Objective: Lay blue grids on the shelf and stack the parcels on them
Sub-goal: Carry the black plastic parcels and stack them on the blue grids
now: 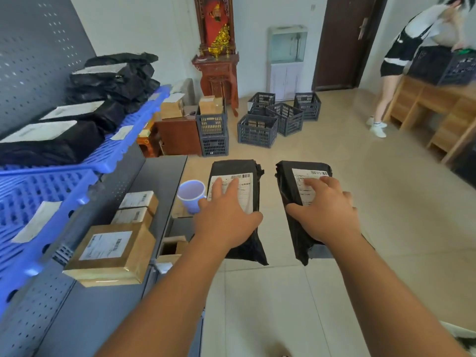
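The left hand (226,220) grasps a black parcel (233,167), fingers spread over its label, thumb at the edge. The right hand (327,215) grasps a second black parcel (286,181) likewise. Both are held over the floor beside the shelf (159,176). A blue grid (144,112) on the shelf's upper level carries stacked parcels (85,140); cardboard boxes (110,253) sit lower down.

No wording can be read anywhere. White shipping labels on the left parcel (235,167) and the right parcel (287,181) show barcodes above blurred print. The same goes for the cardboard box (110,253) at the shelf (85,318) edge and the black parcels (85,140) on the blue grid (110,153).
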Available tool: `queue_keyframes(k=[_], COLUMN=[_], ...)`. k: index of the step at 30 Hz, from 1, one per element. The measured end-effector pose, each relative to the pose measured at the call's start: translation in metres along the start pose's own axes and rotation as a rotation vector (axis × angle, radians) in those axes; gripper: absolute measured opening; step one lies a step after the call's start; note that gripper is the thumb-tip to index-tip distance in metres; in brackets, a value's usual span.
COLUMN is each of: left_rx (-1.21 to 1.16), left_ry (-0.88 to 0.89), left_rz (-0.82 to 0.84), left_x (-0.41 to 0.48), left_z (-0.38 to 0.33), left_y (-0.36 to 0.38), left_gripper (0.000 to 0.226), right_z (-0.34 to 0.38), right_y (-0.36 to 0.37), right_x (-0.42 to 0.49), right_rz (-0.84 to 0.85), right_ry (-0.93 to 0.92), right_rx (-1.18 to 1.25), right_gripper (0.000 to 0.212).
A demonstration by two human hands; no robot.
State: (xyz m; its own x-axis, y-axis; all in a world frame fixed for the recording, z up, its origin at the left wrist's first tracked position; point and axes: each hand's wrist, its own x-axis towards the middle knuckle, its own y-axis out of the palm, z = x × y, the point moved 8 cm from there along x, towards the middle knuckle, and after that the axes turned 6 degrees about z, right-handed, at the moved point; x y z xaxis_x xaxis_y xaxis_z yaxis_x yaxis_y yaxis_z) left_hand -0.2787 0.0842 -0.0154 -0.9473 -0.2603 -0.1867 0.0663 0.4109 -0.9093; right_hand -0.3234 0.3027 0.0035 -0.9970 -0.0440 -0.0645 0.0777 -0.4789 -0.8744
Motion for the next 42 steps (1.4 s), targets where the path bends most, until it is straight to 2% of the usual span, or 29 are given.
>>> queue_keyframes(k=[9, 19, 24, 30, 35, 42], left_rx=[0.034, 0.038, -0.019, -0.052, -0.052, -0.068], left_ry=[-0.075, -0.11, -0.087, -0.068, -0.138, -0.312], left_rz=[-0.054, -0.039, -0.045, -0.139, -0.189, -0.321], left_x=[0.111, 0.235, 0.302, 0.358, 0.383, 0.391], left_z=[-0.056, -0.062, -0.052, -0.042, -0.022, 0.006], left_y=[-0.021, -0.029, -0.05, -0.099, -0.127, -0.165], left_gripper=[0.094, 0.093, 0.095, 0.093, 0.095, 0.093], right_z=[0.002, 0.027, 0.061, 0.115, 0.168, 0.239], right_y=[-0.043, -0.024, -0.018, -0.016, -0.007, 0.014], right_x=[0.14, 0.261, 0.322, 0.383, 0.424, 0.48], right_rz=[-0.009, 0.057, 0.056, 0.016, 0.025, 0.172], right_ry=[-0.076, -0.092, -0.105, -0.161, -0.277, -0.473], right_rx=[0.042, 0.039, 0.029, 0.052, 0.1, 0.21], right_gripper=[0.079, 0.077, 0.078, 0.078, 0.077, 0.076])
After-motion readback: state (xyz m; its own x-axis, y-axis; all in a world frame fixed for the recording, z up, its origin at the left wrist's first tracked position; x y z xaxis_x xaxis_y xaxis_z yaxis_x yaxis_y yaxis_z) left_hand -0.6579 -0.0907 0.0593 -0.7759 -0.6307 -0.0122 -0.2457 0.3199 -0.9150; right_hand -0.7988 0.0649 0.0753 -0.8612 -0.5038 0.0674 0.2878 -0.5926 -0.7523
